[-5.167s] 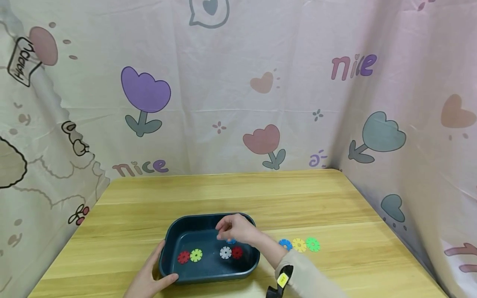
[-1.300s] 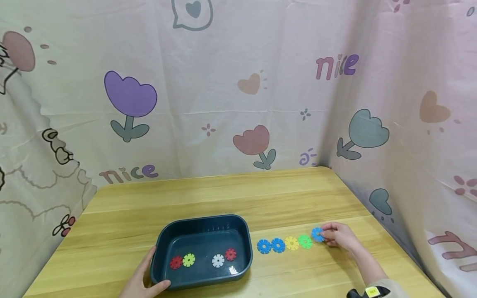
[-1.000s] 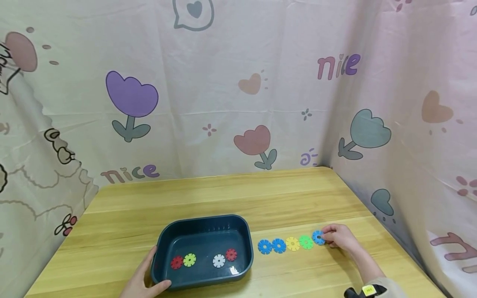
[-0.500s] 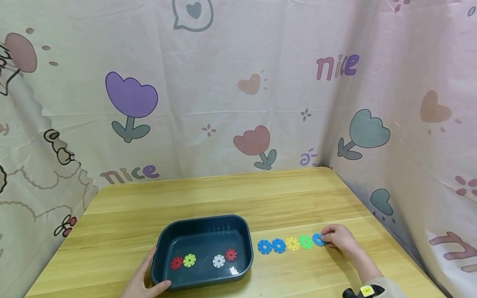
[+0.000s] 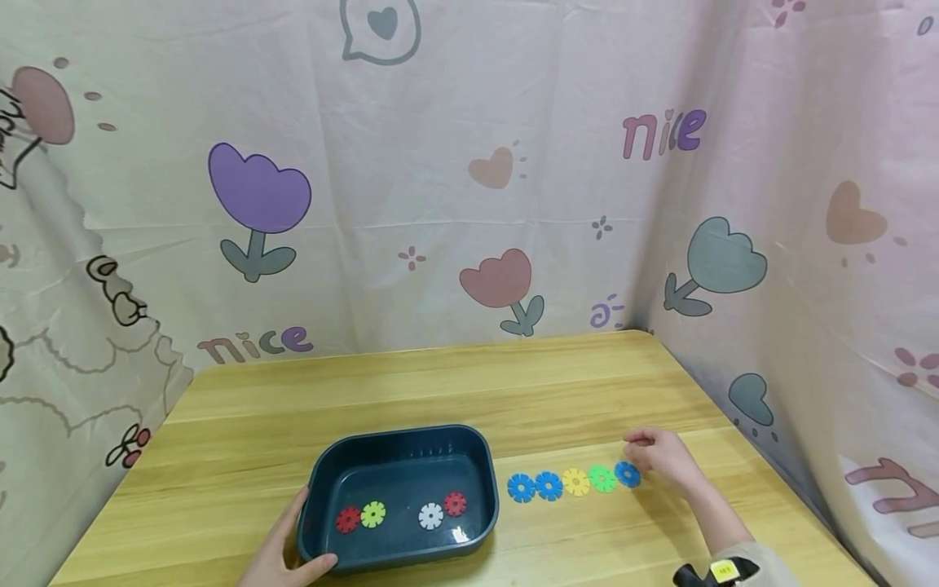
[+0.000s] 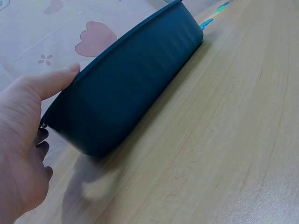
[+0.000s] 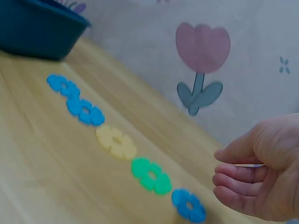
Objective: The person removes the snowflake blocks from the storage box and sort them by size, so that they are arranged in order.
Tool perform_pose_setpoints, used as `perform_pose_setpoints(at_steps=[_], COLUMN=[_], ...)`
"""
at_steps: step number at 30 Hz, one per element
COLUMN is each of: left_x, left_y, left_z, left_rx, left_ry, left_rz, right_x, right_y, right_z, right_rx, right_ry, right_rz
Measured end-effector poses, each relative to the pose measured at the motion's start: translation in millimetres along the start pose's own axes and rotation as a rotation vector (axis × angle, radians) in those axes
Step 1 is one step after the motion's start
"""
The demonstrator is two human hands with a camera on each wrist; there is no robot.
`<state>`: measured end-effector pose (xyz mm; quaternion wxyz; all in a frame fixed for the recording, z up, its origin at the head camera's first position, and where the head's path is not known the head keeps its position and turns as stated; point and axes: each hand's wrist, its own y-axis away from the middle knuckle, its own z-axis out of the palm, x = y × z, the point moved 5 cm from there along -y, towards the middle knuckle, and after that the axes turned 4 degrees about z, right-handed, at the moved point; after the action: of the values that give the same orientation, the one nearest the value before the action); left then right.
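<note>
Your right hand (image 5: 660,458): empty, fingers loosely curled, just right of the last blue flower (image 5: 627,474) (row runs left toward the tub).
Your left hand (image 5: 282,554): gripping the tub (image 5: 399,558) by its near corner.

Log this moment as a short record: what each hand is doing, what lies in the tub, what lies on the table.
left hand: holds the near left corner of the dark blue plastic tub
right hand: empty, fingers loosely curled, just above the right end of the row
in tub: two red, one yellow-green and one white flower-shaped plastic discs
on wooden table: row of blue, blue, yellow, green, blue flower-shaped discs, right of the tub
</note>
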<state>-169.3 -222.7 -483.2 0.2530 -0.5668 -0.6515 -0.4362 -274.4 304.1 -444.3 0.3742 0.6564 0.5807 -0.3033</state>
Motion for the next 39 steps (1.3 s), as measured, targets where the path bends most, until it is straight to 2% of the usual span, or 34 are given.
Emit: perform_pose_setpoints(at_steps=[8,14,28,39], left_x=[-1.9,-2.5,0.9,2.3], left_y=[0.9,0.8,2.1,1.6], left_z=[-0.3,0.2,0.5,-0.2], left_rx=[0.001,0.002,0.006,0.009], left_ry=[0.010,0.016,0.006,-0.017], left_rz=[0.006,0.001,-0.012,-0.008], right_x=[-40,-73,-134,-165], right_y=[-2,-4,-3,7], right_z=[9,25,84,135], right_rx=[-0.068,-0.112,-0.251,-0.389], right_ry=[-0.044,-0.090,-0.136,-0.137], right_rz=[-0.081,-0.139,-0.232,-0.319])
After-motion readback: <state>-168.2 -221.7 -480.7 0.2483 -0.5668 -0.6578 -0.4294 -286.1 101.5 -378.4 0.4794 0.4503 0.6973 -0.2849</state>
